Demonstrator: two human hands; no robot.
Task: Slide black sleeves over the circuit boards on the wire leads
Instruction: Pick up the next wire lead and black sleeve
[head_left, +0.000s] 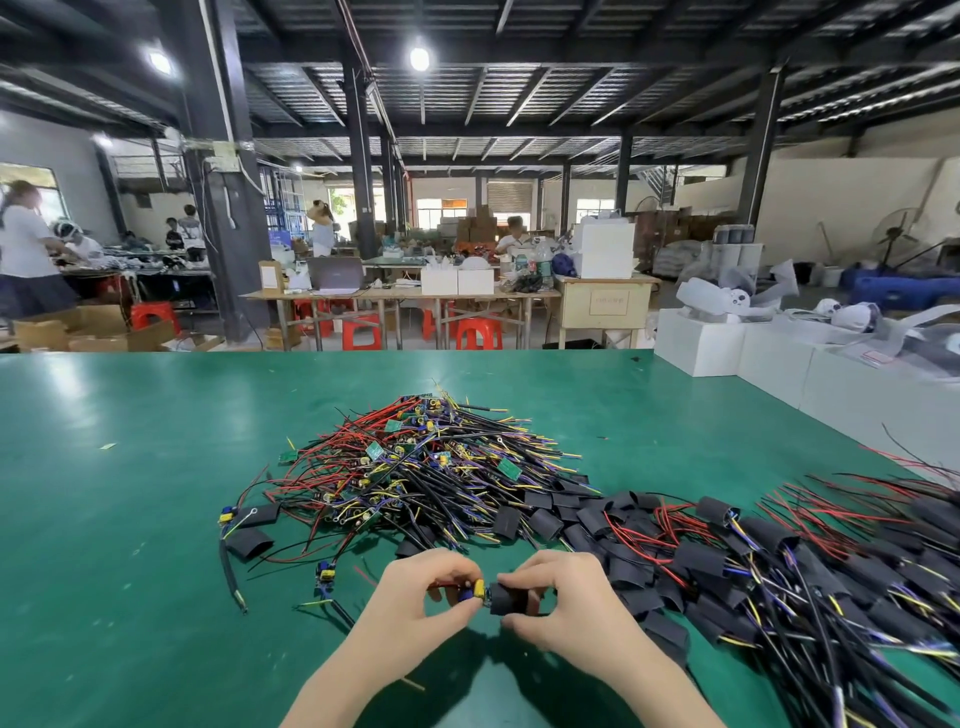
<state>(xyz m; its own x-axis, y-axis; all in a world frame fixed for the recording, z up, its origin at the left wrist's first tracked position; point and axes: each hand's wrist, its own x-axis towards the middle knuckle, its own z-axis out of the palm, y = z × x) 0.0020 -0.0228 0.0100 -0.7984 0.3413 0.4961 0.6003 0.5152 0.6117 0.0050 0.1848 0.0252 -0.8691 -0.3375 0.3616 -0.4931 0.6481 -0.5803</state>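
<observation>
Close to me, over the green table (130, 467), my two hands meet. My left hand (415, 597) pinches a small board (475, 592) with blue and yellow parts, its fingers curled round it. My right hand (561, 597) grips a black sleeve (506, 598), fingers and thumb curled on it. The sleeve's mouth is right at the end of the board, touching it or just starting over it. I think this one is only begun, because most of the board shows outside the sleeve. Just left of my hands lie a few loose boards and a flat sleeve (249, 543). To my right is a big heap of done leads (779, 571), each with a black sleeve on and red and black wires sticking out. Between that heap and the middle sit some spare sleeves (550, 519), not used yet. Farther off, in the middle of the table, is the pile of bare boards (415, 462), green ones tangled in red, black and yellow wires. That pile is big, so I judge lots of work is left, though a good many are done. Past the table I see white boxes (727, 348) and red stools (478, 332), and people at far tables.
</observation>
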